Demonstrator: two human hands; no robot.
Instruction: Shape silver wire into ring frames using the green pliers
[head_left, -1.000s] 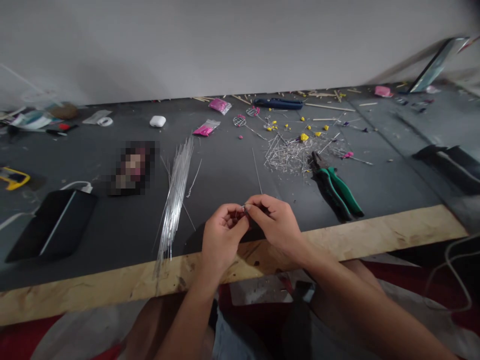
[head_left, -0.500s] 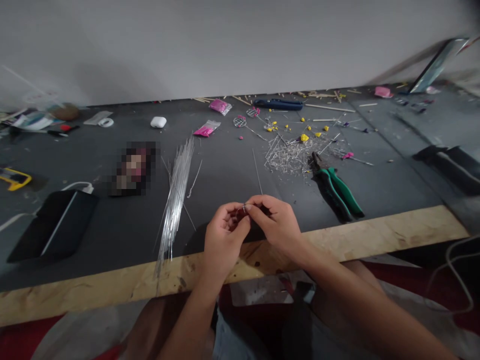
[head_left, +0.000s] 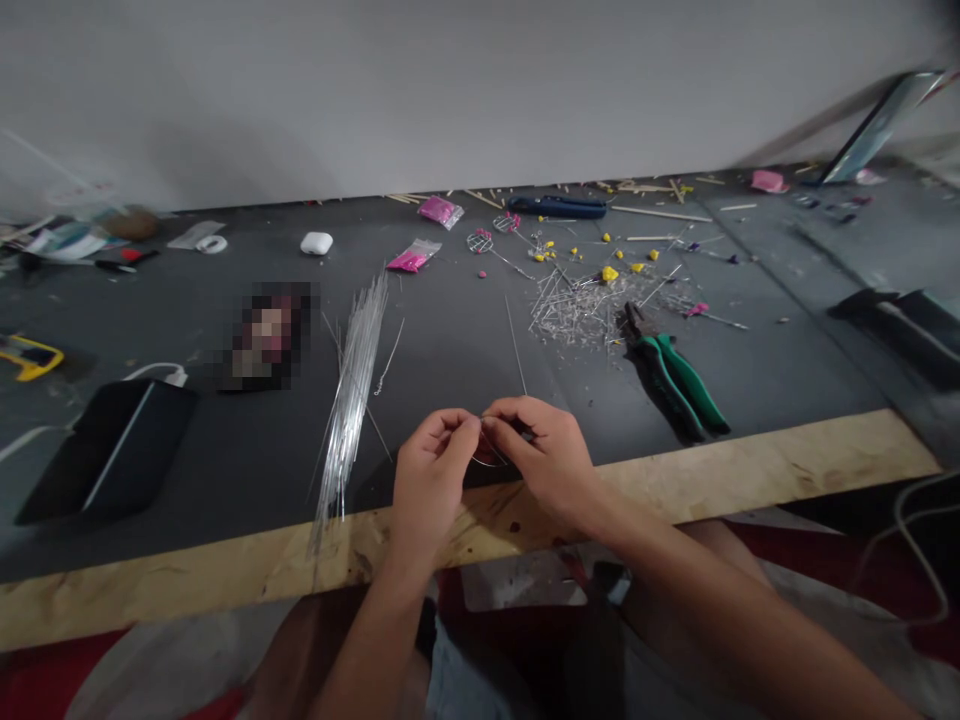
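Observation:
Close to the table's front edge, my left hand (head_left: 435, 470) and my right hand (head_left: 544, 455) meet fingertip to fingertip. Both are closed in a pinch on one thin metal wire (head_left: 489, 463), whose curved loop shows below the fingertips. Its ends are hidden by the fingers. Left of my hands lies a bundle of straight silver wires (head_left: 352, 390), with a short wire twisted at one end (head_left: 388, 358) beside it. A single straight wire (head_left: 515, 345) lies just beyond my right hand.
Green-and-black pliers (head_left: 679, 385) lie to the right, near a heap of wire offcuts (head_left: 574, 310). Pink bags (head_left: 414, 257), yellow lumps (head_left: 609, 274) and a dark blue cutter (head_left: 556, 208) are farther back. A black phone-like case (head_left: 112, 450) lies left. A pale wooden strip (head_left: 787, 465) edges the table.
My left hand has shifted slightly left and turned. The wire's loop now shows below the fingertips, where before a small curve showed between the hands. Items on the table stay put.

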